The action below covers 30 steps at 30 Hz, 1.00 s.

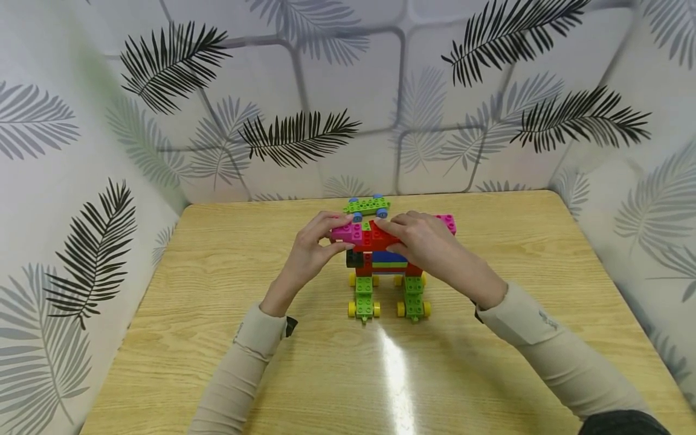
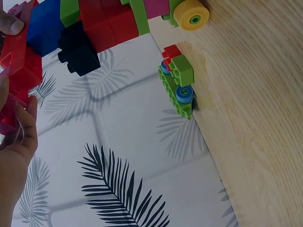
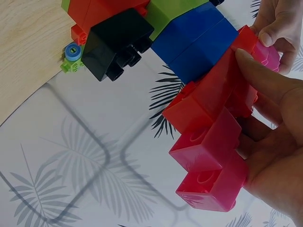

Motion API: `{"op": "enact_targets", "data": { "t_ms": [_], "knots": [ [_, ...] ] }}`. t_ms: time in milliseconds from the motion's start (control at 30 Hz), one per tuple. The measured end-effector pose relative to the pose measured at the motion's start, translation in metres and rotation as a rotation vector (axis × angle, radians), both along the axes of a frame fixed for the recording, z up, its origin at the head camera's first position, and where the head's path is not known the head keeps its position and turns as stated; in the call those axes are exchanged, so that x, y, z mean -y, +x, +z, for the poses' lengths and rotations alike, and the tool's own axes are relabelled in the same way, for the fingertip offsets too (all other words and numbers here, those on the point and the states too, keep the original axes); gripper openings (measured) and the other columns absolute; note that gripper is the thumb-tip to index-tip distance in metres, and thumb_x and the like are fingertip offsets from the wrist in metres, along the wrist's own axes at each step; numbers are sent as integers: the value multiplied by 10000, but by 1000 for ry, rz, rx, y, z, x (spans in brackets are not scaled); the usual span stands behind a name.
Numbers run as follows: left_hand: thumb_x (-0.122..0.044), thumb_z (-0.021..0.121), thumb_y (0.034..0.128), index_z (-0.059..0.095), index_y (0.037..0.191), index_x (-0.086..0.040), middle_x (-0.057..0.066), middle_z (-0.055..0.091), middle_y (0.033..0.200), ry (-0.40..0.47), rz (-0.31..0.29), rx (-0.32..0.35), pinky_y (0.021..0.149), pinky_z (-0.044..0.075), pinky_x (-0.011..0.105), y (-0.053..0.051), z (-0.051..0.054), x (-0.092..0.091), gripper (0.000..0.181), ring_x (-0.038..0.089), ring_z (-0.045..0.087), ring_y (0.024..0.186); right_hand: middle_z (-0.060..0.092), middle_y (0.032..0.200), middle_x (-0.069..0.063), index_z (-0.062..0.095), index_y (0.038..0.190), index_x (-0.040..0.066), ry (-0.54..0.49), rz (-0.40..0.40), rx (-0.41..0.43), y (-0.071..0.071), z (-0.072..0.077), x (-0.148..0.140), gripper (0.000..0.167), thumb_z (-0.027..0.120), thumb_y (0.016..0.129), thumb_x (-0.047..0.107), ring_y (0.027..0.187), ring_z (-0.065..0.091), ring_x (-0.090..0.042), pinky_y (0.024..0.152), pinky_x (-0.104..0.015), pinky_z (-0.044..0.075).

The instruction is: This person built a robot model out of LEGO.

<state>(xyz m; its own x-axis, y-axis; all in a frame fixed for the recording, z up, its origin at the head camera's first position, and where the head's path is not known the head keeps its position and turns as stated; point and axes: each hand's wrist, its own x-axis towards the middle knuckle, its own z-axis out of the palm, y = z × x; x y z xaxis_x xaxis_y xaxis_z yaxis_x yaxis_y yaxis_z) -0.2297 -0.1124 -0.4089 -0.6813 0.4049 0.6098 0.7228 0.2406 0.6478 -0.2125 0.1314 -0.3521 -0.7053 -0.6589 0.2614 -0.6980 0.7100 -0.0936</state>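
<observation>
A tall toy-brick build stands mid-table on two green wheeled bases [image 1: 364,302] with yellow wheels. Blue bricks [image 1: 389,257] form part of its body, and a black brick [image 1: 354,258] juts out at the left. Across the top run long red bricks [image 1: 379,240]. My left hand [image 1: 310,249] pinches a pink brick [image 1: 341,233] at their left end between thumb and fingers. My right hand [image 1: 426,241] grips the red bricks, thumb on their side in the right wrist view. Stepped pink bricks [image 3: 210,182] stick out past that hand. The palm hides some of the row.
Behind the build, a small green toy car [image 1: 368,207] with blue wheels sits near the table's back edge. It carries a green brick [image 2: 183,70] and a red one. The wooden table [image 1: 228,266] meets a leaf-patterned backdrop [image 1: 348,90] behind and at both sides.
</observation>
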Motion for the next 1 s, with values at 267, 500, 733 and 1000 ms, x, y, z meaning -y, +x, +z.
{"op": "enact_targets", "data": {
  "t_ms": [267,500,733,1000],
  "knots": [
    [53,747,768,619,1231,-20,154,594,1176,8,4,3,682,496,289,1,0,0,486,228,556,870,681,1096,-163,611,1299,66,3,-2,5,0,-1,0,531,787,810,174,978,649,-331,855,-448,527],
    [42,746,774,620,1237,-22,151,595,1178,1,4,9,680,504,343,0,0,0,484,229,550,888,681,1096,-166,612,1298,66,0,0,-3,1,0,0,526,783,814,180,980,651,-336,857,-453,526],
    [16,743,800,601,1268,-57,115,580,1187,-24,16,28,692,513,378,0,-2,1,494,203,543,916,681,1096,-163,610,1301,64,0,3,-7,-1,0,0,521,777,820,177,981,646,-332,863,-452,522],
    [-50,734,843,530,1341,-126,83,552,1214,5,22,140,770,494,381,2,-7,-4,544,192,526,969,682,1086,-159,608,1303,65,-1,0,0,-1,1,-1,526,780,817,174,973,649,-329,859,-450,524]
  ]
}}
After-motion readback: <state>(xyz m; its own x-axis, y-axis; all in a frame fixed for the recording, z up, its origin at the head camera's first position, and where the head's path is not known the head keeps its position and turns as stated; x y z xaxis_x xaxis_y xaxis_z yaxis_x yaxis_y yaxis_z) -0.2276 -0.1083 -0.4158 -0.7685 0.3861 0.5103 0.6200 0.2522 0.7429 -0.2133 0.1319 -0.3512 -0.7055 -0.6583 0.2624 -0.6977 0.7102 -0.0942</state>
